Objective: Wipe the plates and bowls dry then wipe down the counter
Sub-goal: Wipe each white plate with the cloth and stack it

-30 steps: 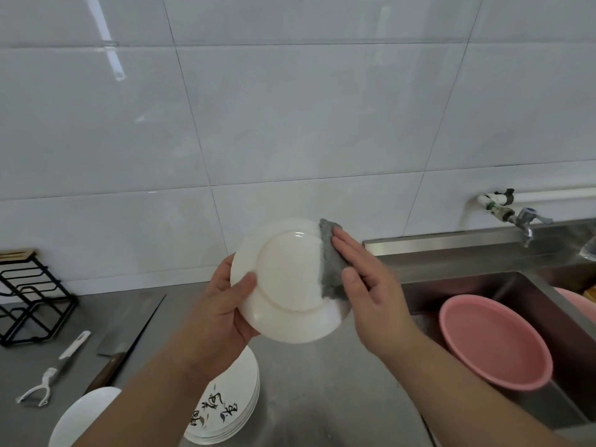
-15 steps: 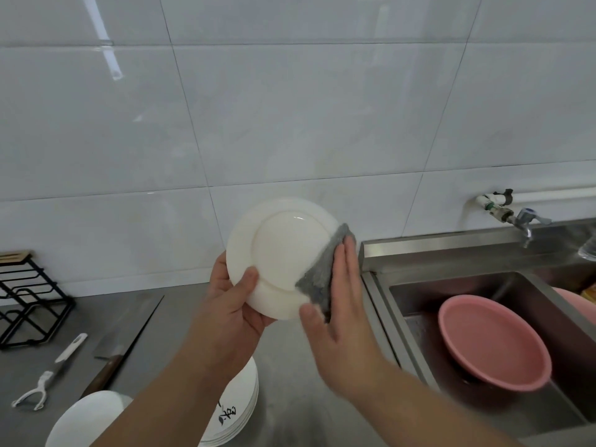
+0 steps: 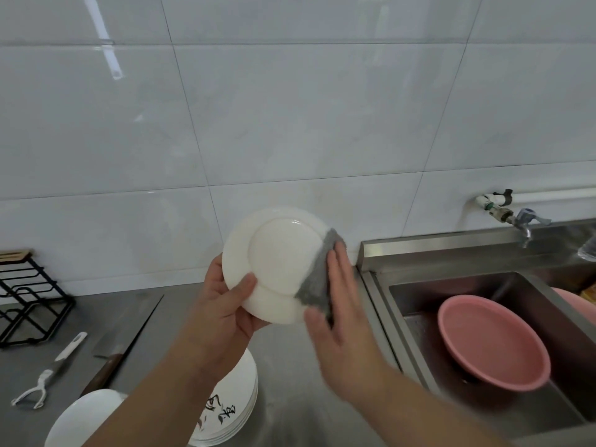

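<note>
your left hand gripped the white plate at its left rim; your flat right hand pressed the grey cloth against its right side.

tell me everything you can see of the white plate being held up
The white plate is round, glossy, ceramic by its look, with a circular centre inside a broad rim. It is held in the air, tilted almost upright, facing the camera. The left hand grips its lower left edge, thumb on the face; the right hand presses a grey cloth on its right side.
</note>
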Motion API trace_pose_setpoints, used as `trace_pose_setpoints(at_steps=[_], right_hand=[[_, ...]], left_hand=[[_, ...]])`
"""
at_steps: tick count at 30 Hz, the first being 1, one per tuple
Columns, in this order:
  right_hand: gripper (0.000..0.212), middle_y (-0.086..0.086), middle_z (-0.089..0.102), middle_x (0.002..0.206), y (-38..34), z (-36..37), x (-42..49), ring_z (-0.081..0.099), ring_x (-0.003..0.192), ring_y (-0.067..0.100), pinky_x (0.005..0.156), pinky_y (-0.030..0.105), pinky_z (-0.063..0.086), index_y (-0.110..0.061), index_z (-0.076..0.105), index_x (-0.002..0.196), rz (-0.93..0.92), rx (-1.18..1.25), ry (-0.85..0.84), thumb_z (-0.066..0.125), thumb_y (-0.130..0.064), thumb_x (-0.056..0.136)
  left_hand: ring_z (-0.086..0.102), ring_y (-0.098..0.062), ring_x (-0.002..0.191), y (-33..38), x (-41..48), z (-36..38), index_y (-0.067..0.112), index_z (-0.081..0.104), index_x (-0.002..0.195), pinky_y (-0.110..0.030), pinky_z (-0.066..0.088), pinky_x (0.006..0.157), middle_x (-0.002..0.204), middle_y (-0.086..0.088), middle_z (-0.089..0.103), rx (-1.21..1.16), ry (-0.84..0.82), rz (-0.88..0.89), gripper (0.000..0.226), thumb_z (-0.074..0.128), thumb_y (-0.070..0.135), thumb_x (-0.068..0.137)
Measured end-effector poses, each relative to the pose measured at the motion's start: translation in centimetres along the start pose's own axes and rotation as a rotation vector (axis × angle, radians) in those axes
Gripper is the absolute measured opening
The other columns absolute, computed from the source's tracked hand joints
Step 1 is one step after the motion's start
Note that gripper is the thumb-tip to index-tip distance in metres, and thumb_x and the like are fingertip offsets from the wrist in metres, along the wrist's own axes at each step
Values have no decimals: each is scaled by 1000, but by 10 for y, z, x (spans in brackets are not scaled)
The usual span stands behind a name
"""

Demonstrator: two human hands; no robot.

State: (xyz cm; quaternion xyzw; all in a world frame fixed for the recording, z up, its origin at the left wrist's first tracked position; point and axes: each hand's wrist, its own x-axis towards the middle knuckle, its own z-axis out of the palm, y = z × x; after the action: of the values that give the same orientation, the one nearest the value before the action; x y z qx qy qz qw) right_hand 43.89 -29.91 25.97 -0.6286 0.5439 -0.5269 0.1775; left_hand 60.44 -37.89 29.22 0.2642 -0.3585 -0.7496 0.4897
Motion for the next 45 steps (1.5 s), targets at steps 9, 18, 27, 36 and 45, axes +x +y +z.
trace_pose_setpoints(at_steps=[9,18,27,36,45], right_hand=[[81,-22,-12,171,3,8,23,-9,156,-4,126,23,4,-25,-2,166,100,-110,114,27,-64,102],[79,-14,-21,171,4,23,-14,-9,159,7,129,34,14,-21,0,166,93,0,142,38,-53,104],[85,-9,-13,174,14,-1,2,-13,160,17,130,46,11,-16,3,166,18,-228,33,27,-67,104],[75,-3,7,175,19,3,0,-5,161,31,126,64,11,-23,23,165,-104,-634,-107,23,-67,105],[78,-8,-1,174,54,-37,21,-5,161,13,131,37,4,-17,12,167,-38,-589,-125,20,-65,105]], left_hand=[[70,-29,115,-1,-1,7,22,51,135,-52,62,71,133,-5,68,1,27,61,52,57,6,86],[64,-32,124,-3,3,1,28,46,146,-52,59,89,141,-8,63,-2,-67,-42,63,63,6,90],[69,-35,116,-10,4,6,22,45,145,-48,64,76,137,-10,66,-33,-50,-48,56,52,6,92],[72,-35,106,-36,-4,11,26,50,141,-46,62,77,132,-20,67,46,-47,-88,53,63,4,95],[70,-42,110,-44,-1,6,25,51,139,-56,62,79,131,-16,69,181,-125,-193,56,60,6,88]])
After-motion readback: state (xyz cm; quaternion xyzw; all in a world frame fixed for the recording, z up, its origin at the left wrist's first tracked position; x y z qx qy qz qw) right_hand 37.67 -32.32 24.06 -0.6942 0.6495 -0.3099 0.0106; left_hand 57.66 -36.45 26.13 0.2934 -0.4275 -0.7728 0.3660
